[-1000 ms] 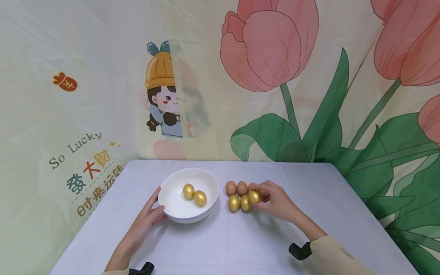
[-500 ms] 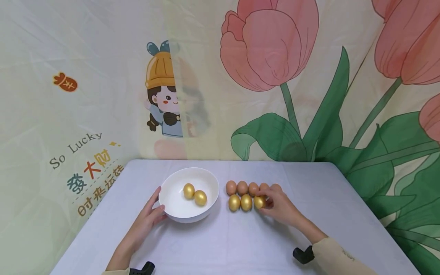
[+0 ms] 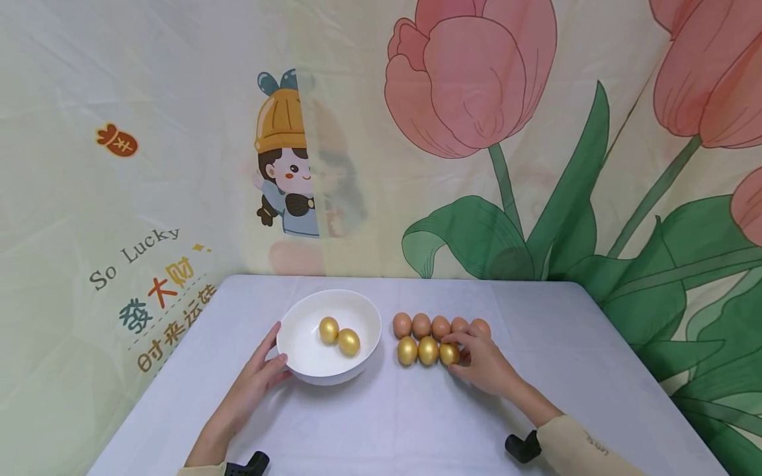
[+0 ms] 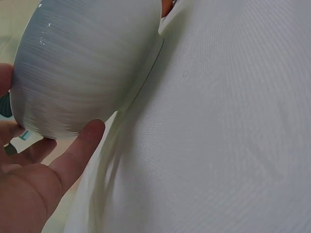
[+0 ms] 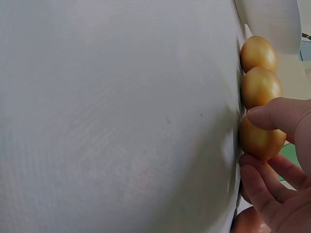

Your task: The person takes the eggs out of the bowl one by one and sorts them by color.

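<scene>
A white bowl (image 3: 309,334) with two golden eggs (image 3: 348,342) inside stands left of the table's middle. Against its left outer wall rests my left hand (image 3: 253,377), fingers spread; the left wrist view shows its fingertips touching the bowl's side. To the right, my right hand (image 3: 485,363) pinches a golden egg (image 3: 449,354) between thumb and fingers. That egg sits at the right end of a row, beside two other golden eggs (image 3: 427,351). Behind them runs a row of several brown eggs (image 3: 421,325); the right hand partly covers the ones at its right end.
A white cloth covers the table (image 3: 357,430). A backdrop with printed tulips (image 3: 470,86) and a cartoon figure (image 3: 286,172) hangs behind its far edge. A black strap device (image 3: 522,447) is on the right wrist.
My right hand has brought its golden egg right and down to the end of the golden row, then slightly left against its neighbour. Brown eggs behind came into view. The left hand stayed on the bowl.
</scene>
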Motion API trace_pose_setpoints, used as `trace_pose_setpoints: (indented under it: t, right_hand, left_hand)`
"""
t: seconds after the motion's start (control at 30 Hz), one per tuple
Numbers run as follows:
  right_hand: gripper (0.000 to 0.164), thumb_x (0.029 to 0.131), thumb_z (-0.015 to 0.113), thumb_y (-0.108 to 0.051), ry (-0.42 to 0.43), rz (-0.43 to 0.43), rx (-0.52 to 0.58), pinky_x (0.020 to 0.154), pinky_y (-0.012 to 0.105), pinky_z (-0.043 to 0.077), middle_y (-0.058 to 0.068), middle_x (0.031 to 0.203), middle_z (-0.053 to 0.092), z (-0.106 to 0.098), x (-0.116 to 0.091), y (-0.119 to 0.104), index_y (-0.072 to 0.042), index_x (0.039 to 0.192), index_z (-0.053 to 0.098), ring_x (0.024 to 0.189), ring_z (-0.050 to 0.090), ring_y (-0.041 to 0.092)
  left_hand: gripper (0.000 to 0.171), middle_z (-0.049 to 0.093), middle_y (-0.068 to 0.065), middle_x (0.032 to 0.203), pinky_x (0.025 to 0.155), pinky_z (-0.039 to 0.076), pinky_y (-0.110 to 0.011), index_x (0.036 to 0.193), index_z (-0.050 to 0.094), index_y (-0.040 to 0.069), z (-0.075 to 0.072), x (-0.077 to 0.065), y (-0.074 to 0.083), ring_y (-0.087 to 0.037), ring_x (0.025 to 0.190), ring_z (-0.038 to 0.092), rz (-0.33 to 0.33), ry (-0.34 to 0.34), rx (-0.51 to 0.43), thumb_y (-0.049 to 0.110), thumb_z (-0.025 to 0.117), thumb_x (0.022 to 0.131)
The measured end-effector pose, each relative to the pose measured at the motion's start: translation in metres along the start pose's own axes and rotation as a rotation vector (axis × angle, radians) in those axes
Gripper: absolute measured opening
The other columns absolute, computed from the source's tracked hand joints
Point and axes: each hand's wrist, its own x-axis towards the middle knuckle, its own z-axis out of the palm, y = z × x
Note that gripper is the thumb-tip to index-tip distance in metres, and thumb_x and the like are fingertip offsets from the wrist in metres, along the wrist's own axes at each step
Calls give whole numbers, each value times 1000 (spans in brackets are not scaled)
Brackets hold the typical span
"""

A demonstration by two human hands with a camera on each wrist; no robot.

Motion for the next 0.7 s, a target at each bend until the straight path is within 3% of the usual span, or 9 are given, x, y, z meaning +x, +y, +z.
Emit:
trace_pose_setpoints:
  t: [0.27,0.7]
  right_hand:
    - [56,79,92,1,31,4,-2,75,28,62,6,116,62,0,1,-4,-8,130,72,92,65,19]
    - [51,78,92,1,20,31,4,77,32,63,2,116,64,1,0,-8,-10,125,73,92,64,20]
  left_hand:
    - [73,2,-19,178,112,55,-44,173,9,22,0,0,1,-48,151,40,3,2,2,26,50,113]
    - [72,3,-19,178,113,54,-45,173,9,22,0,0,1,-48,150,40,-4,3,6,26,50,113]
